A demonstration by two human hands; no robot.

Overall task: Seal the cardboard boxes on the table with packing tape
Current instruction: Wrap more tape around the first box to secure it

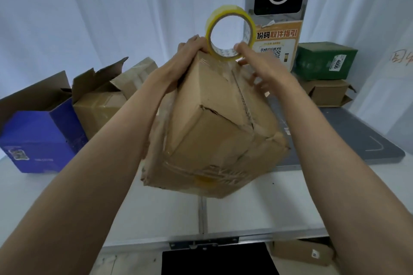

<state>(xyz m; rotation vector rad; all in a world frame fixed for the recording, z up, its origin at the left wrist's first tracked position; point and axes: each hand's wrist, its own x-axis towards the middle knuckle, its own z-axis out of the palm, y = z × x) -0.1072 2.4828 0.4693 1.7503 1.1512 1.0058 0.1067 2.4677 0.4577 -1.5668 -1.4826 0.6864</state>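
Note:
A worn brown cardboard box (pixel 210 131), with old clear tape on its faces, is tilted up off the white table (pixel 156 212) in the middle of the view. My left hand (pixel 190 51) grips the box's far top edge. My right hand (pixel 252 62) holds a roll of yellowish clear packing tape (pixel 230 32) upright against that same far edge, thumb on the roll's lower rim. The fingers behind the roll are partly hidden.
At the left stand a blue open box (pixel 38 138) and an open brown box (pixel 100 102). A green box (pixel 324 60) sits on a flat brown box (pixel 328 94) at the back right, beside a dark mat (pixel 357 140). A kiosk with an orange sign (pixel 277 35) stands behind.

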